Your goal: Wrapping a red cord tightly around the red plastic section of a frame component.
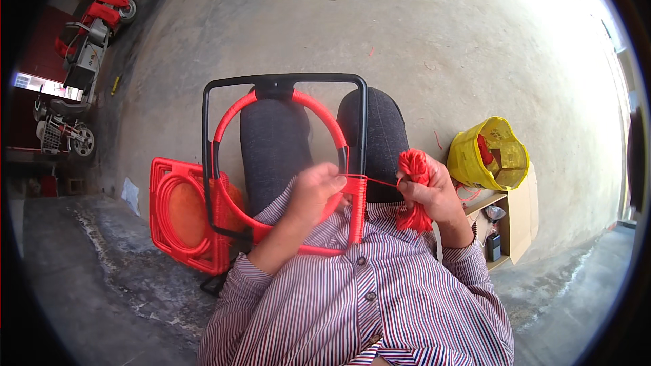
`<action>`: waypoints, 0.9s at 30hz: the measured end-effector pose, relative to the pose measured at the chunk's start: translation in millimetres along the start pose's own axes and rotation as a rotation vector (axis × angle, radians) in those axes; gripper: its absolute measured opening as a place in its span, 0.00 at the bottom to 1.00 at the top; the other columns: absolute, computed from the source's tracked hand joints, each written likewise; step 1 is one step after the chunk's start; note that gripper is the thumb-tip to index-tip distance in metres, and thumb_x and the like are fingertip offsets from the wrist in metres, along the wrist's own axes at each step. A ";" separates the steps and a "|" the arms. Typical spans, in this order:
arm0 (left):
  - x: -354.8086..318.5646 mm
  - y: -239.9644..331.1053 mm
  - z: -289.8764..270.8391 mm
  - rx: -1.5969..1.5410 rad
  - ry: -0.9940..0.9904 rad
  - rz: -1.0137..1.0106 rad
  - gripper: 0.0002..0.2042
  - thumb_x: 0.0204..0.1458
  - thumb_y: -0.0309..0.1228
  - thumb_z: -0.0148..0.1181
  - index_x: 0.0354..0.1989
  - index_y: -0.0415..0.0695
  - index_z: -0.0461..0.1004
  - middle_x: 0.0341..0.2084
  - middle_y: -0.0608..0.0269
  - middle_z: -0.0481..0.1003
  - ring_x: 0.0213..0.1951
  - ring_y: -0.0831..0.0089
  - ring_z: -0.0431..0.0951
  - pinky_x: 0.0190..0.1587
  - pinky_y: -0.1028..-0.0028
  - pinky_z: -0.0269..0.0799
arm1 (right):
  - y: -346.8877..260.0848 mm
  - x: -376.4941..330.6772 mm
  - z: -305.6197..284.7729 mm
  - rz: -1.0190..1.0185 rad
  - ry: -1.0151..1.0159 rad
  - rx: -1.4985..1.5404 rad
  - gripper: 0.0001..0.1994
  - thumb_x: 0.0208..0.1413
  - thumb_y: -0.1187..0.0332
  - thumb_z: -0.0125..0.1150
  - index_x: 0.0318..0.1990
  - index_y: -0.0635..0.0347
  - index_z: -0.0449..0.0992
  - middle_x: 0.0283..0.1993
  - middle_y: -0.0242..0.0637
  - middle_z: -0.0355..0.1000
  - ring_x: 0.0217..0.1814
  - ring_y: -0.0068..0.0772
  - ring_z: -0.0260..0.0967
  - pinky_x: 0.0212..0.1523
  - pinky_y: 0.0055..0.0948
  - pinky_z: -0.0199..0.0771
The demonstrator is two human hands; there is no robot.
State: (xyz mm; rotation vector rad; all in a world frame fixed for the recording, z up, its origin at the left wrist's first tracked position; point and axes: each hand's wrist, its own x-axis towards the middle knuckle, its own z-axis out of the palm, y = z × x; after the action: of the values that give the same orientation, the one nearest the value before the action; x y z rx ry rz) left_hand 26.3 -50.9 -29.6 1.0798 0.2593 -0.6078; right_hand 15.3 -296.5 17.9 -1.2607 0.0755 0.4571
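A concrete floor (434, 41) fills most of the view, with parked scooters (85, 34) far off at the left edge. On the person's lap stands a black rectangular frame (285, 80) with a red wrapped ring (319, 112) set inside it, its long axis running away from the body over the knees. Beside the left knee a stack of finished red frames (178, 213) leans on the floor; to the right sit a yellow bucket (475, 159) and an open cardboard box (522, 220). The left hand (313, 193) closes its grip on the frame's lower right side, just where the red wrapping (357, 207) builds up. The right hand (434, 193) holds a bundle of red cord (413, 166), closed around it. A taut strand (381, 181) runs leftward from the bundle to the frame, so the frame lies just left of the right hand, and the left hand is already touching it.
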 end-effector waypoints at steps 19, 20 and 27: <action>10.3 7.7 5.9 -0.400 -0.144 0.054 0.23 0.61 0.46 0.45 0.48 0.36 0.70 0.47 0.53 0.74 0.51 0.64 0.71 0.59 0.68 0.61 | -14.9 -50.6 -132.2 -0.409 0.406 0.210 0.19 0.53 0.67 0.52 0.51 0.68 0.68 0.43 0.38 0.71 0.45 0.33 0.70 0.51 0.37 0.72; 9.7 6.8 5.6 -0.388 -0.139 0.052 0.23 0.61 0.46 0.45 0.48 0.36 0.70 0.47 0.53 0.74 0.51 0.64 0.71 0.59 0.68 0.61 | -26.2 -43.6 -88.4 -0.130 0.142 -0.034 0.20 0.47 0.70 0.58 0.49 0.67 0.72 0.38 0.36 0.71 0.42 0.30 0.68 0.46 0.31 0.71; 5.0 7.5 15.1 -0.472 -0.133 0.035 0.19 0.62 0.37 0.43 0.52 0.35 0.68 0.46 0.54 0.74 0.48 0.65 0.74 0.54 0.66 0.68 | -8.5 18.1 22.0 -0.178 -0.118 -0.880 0.27 0.44 0.70 0.67 0.55 0.65 0.69 0.32 0.49 0.75 0.38 0.51 0.74 0.41 0.38 0.73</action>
State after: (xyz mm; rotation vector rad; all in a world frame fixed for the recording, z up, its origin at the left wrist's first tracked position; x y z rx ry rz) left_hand 33.4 -63.4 -19.4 0.5862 0.2517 -0.5486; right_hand 30.7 -272.7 27.0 -2.0750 -0.3749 0.4184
